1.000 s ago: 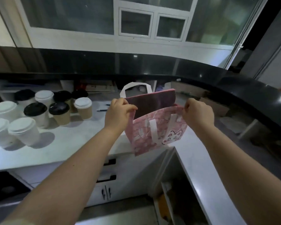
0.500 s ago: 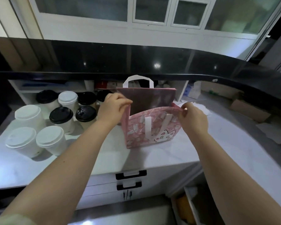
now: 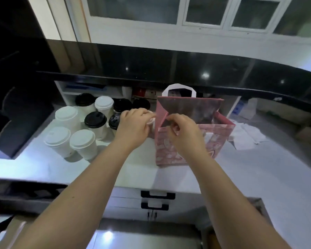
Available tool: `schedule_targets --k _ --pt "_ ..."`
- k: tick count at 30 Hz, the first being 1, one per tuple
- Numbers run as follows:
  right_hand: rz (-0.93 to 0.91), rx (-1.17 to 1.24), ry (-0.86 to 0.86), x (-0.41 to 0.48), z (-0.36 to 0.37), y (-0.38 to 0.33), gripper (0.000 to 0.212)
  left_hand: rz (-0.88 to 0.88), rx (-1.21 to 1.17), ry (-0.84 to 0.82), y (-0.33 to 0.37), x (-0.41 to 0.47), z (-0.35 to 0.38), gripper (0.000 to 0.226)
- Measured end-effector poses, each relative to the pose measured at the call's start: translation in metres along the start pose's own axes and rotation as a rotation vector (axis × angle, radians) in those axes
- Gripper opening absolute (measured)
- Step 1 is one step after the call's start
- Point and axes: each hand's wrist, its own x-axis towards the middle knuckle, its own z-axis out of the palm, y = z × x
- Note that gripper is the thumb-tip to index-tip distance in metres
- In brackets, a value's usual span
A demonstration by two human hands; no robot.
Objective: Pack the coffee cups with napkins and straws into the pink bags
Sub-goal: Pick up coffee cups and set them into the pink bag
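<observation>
Standing upright on the white counter (image 3: 97, 169), the pink bag (image 3: 171, 150) was seen with its mouth open and its dark inside shown. 1 white loop handle (image 3: 180, 87) was raised above the back wall of the bag. The front rim of the bag, close to its left corner, was pinched between the thumb and curled fingers of the right hand (image 3: 183, 132). The left hand (image 3: 135, 126) was held just beside the left edge of the bag with its fingers curled toward that edge; whether anything was gripped by it could not be told. The rim of a white lid (image 3: 150, 121) was glimpsed just under those fingers.

To the left of the bag, a cluster of cups was set on the counter: 4 white-lidded cups (image 3: 82, 141) toward the near and left side, and 5 black-lidded cups (image 3: 95, 120) further back. To the right of the bag, some white paper sheets (image 3: 248, 135) were laid loosely on the counter. Below the counter edge, 2 black drawer handles (image 3: 158, 194) were visible.
</observation>
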Motion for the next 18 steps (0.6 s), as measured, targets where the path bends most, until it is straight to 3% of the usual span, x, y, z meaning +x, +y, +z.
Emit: schedule_targets --k 3,8,13,18 --pt "-0.099 0.066 -0.105 -0.001 0.018 -0.021 0.012 -0.142 0.073 -0.018 -0.015 -0.022 -0.010 0.032" --pt "-0.244 0.135 -0.305 -0.014 0.067 -0.041 0.030 -0.396 0.133 0.001 -0.038 -0.076 -0.016 0.032" --pt "-0.212 0.183 -0.508 -0.029 0.115 -0.038 0.038 -0.683 0.134 0.012 -0.055 -0.141 -0.004 0.032" --pt "-0.181 0.187 -0.623 -0.024 0.154 -0.041 0.041 -0.841 0.152 -0.032 -0.086 -0.177 -0.006 0.035"
